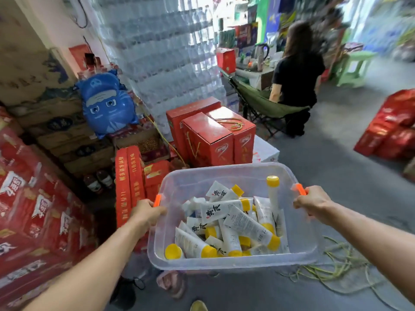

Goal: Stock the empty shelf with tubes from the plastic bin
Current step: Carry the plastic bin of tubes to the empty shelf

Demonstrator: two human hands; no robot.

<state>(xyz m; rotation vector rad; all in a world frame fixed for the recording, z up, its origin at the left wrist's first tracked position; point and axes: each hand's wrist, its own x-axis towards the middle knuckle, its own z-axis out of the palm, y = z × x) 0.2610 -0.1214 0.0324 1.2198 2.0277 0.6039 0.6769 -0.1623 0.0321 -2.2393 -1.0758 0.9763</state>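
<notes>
Plastic bin (224, 261) of tubes (235, 223) hangs between left hand (147, 213) and right hand (312, 202), each clamped on a side; no shelf visible.

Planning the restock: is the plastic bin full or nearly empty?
Partly full: tubes cover the plastic bin floor, piled well below its rim.

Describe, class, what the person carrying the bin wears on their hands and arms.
Nothing shows on either one. The left hand and right hand are bare, with no gloves, rings or watch in view. Both forearms are bare right to the picture's edge, so no sleeves are visible.
</notes>
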